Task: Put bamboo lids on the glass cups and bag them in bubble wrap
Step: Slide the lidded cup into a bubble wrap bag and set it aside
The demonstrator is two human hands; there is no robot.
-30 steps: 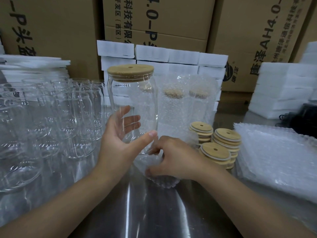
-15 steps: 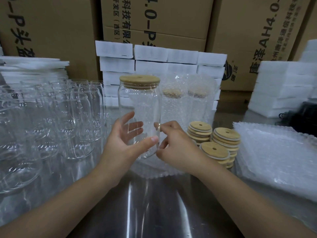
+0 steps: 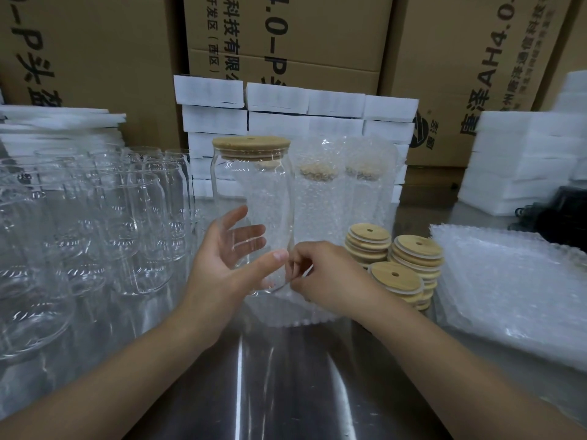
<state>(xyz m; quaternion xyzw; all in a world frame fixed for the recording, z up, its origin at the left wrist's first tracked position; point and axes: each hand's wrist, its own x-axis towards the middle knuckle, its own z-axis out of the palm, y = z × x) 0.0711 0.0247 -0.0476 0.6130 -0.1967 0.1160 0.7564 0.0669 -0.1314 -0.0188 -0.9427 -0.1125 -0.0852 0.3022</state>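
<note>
Closest to you is the shiny surface (image 3: 286, 392). Your left hand (image 3: 222, 258) wraps the cup (image 3: 254, 192) low down, fingers spread behind the glass and thumb across the front, holding it upright. I can't tell if the base is resting on anything.

Your right hand (image 3: 320, 277) is just right of the cup's base, pinching the edge of the bubble bag (image 3: 292, 309) bunched under the cup. The lid (image 3: 251, 146) is already on, so I'd call this the bagging step.

Tip: use that pinch to hold the mouth open and draw the bag up the glass instead of shoving the cup down. Grip the glass, not the lid, since it could pop off.

Right of the cup are spare lids (image 3: 413, 258) and flat bags (image 3: 514, 290), left of it the bare cups (image 3: 136, 223), and behind it two bagged cups (image 3: 320, 192).
</note>
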